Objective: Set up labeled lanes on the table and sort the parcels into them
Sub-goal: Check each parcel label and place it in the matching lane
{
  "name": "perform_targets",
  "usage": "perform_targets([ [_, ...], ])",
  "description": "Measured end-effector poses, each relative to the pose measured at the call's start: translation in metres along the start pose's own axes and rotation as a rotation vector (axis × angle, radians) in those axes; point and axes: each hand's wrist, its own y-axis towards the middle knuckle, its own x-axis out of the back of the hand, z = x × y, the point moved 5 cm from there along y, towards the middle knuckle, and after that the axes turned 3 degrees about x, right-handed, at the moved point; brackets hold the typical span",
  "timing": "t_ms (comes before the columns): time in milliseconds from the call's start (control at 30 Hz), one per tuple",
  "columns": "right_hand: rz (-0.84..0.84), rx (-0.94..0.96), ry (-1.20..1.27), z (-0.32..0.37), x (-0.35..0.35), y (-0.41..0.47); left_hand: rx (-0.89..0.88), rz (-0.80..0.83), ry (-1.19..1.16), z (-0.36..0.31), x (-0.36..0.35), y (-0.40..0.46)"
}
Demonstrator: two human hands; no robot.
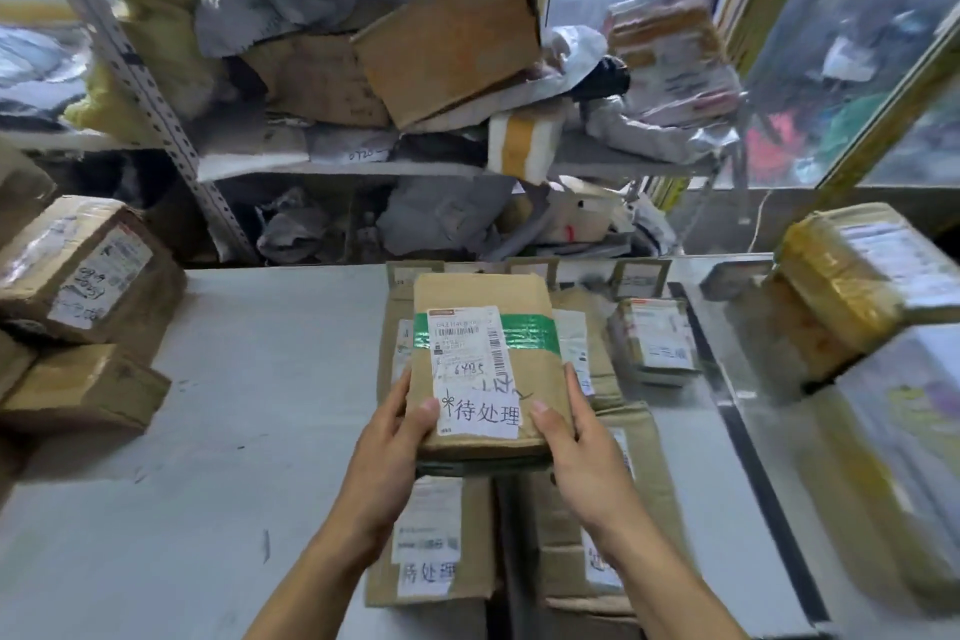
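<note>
Flat brown cardboard parcel (485, 364) with green tape band, white shipping label and handwritten note, grasped at its near corners by left hand (387, 452) and right hand (576, 447), above two labelled parcels (431, 541) at the grey bench (234, 405) near edge

One wide-angle head view looks forward and down from close above the bench (260, 379), toward shelves (332, 169) behind; both hands (387, 452) sit near, low centre.

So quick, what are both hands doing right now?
Left hand: holding the green-taped parcel by its left edge.
Right hand: holding the same parcel's right edge.
</note>
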Motion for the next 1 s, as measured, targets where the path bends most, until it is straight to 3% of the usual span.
perform_targets([
  [200,-0.029,0.010,0.004,-0.018,0.062,-0.028,0.010,0.017,0.036,0.008,-0.061,-0.033],
  [400,0.026,0.009,0.018,-0.026,0.078,-0.036,-0.003,-0.018,0.040,0.014,-0.076,-0.049],
  [733,0.166,-0.029,-0.009,0.000,0.014,0.007,-0.005,-0.139,0.010,-0.003,-0.016,-0.027],
  [1000,0.132,0.042,-0.188,0.033,-0.055,0.076,-0.047,-0.210,0.057,-0.042,0.036,0.048],
])
